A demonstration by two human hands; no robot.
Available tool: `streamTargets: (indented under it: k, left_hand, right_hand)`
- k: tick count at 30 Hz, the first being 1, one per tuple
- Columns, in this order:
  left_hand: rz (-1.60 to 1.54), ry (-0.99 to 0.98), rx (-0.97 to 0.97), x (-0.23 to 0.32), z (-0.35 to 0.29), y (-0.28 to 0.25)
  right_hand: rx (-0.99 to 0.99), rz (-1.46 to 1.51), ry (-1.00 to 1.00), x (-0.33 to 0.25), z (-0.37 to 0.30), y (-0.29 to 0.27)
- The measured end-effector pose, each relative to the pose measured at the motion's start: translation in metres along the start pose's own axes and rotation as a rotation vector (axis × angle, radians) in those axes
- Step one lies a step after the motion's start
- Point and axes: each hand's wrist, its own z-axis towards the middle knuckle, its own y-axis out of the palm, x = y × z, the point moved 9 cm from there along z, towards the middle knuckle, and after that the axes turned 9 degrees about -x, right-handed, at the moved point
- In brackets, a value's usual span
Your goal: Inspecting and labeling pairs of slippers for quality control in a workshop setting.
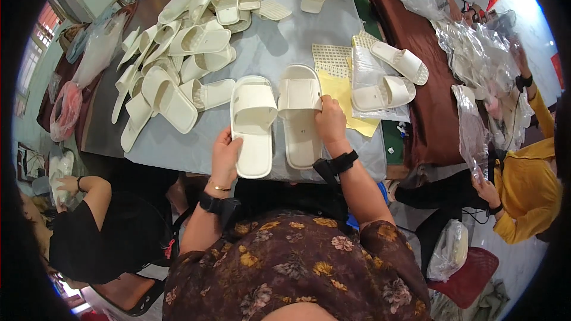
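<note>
My left hand (225, 156) grips the left edge of a cream slide slipper (254, 151), its thumb resting on top near the lower end. A matching slipper (303, 139) lies beside it, with my right hand (331, 120) closed on its right edge. Both slippers point their straps away from me at the table's near edge, a narrow gap between them. Just right of my right hand lie a yellow paper (357, 120) and a sheet of small stickers (330, 56). Two more slippers, one of them (373, 98) nearer me, rest on clear plastic bags there.
A large heap of cream slippers (205, 41) covers the table's left side. A single slipper (313, 0) lies at the far edge. To the right, a brown-covered table (425, 107) adjoins clear plastic bags (476, 53). People sit on both sides, handling bagged items; a red stool (476, 273) stands lower right.
</note>
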Motion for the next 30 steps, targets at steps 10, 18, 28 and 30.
streamTargets:
  k: [10,18,28,30]
  left_hand:
    - [1.207,0.126,0.067,0.007,0.001,0.030]
    - [1.411,0.592,0.126,0.050,-0.029,0.077]
    - [1.591,0.666,-0.426,-0.010,-0.012,0.145]
    - [1.640,0.616,-0.438,-0.017,-0.009,0.138]
  right_hand:
    - [-0.132,0.066,0.023,0.018,0.009,0.023]
    - [-0.016,0.318,-0.024,0.032,-0.033,-0.005]
    - [-0.072,0.087,-0.257,-0.022,-0.101,0.003]
    - [-0.078,0.112,-0.274,-0.020,-0.098,0.004]
